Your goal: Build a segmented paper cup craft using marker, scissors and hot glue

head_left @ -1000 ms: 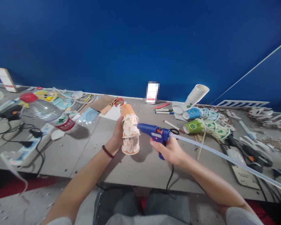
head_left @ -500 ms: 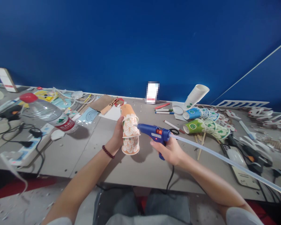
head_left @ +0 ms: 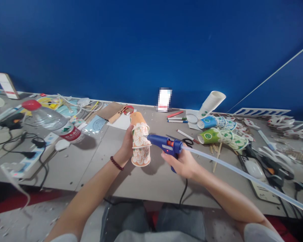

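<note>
My left hand (head_left: 127, 143) is closed around the left side of a column of orange-patterned paper cups (head_left: 140, 137), nested one into another with their rims toward me. Most of its fingers are hidden behind the cups. In my right hand (head_left: 183, 163) is a blue hot glue gun (head_left: 166, 144), its grip wrapped by my fingers. A small red light glows on the gun's side. The nozzle points left, at or very close to the middle cup; I cannot tell whether it touches. A long translucent glue stick (head_left: 229, 166) sticks out of the gun's back.
Left stand a water bottle (head_left: 53, 122) and a power strip (head_left: 37, 158) with cables. Green cups (head_left: 212, 136), blue cups (head_left: 208, 121) and a white cup stack (head_left: 210, 102) are at right, near scissors (head_left: 188, 142) and markers (head_left: 176, 120). A blurred phone (head_left: 164, 99) leans on the blue wall.
The glue gun's tip has shifted slightly left and down along the cup, and its rear has moved slightly left. My left hand and the cups have hardly moved.
</note>
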Tool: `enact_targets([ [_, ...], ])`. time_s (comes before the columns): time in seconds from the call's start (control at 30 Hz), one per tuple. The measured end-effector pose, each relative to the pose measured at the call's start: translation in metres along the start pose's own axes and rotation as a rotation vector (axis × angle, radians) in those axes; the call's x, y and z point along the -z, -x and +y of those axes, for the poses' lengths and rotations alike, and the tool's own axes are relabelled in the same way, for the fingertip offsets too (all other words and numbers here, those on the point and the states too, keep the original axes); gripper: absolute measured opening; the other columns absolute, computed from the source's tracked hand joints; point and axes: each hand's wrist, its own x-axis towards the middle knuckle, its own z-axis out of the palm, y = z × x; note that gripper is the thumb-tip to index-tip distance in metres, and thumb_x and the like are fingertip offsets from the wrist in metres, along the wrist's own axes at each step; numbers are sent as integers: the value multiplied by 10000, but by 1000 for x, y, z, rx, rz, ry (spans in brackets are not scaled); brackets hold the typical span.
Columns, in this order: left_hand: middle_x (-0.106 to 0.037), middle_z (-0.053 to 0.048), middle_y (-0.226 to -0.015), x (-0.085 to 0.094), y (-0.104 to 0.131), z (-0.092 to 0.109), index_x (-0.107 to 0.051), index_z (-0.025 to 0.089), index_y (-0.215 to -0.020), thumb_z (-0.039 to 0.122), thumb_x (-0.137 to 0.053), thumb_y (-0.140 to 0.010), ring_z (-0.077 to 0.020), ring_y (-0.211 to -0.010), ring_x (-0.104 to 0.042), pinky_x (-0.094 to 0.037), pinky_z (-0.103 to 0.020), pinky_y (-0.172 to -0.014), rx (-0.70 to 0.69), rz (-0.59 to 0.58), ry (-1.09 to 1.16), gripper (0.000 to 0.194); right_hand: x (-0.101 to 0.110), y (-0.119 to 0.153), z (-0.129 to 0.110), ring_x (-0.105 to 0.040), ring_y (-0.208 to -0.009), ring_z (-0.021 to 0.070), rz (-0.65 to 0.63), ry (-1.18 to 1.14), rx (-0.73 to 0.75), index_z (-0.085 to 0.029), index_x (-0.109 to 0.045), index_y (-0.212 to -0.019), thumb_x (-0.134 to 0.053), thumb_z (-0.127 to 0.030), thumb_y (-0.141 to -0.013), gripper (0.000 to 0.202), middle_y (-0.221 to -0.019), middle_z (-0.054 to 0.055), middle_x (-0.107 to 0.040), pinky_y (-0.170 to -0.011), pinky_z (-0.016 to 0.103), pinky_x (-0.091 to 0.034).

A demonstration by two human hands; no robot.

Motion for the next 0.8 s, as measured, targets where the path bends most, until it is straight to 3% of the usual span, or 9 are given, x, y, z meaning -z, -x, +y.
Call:
enact_targets([
  [0.8, -725, -48, -803, 3, 1, -1, -673, 141, -974, 560, -633, -785, -191, -662, -683, -561, -317, -668, 41, -41, -2, 461, 1, -2, 0, -360, -440, 85, 2, -7, 40, -184, -513, -736, -583, -397, -848, 251, -528, -47, -418, -419, 235, -307],
])
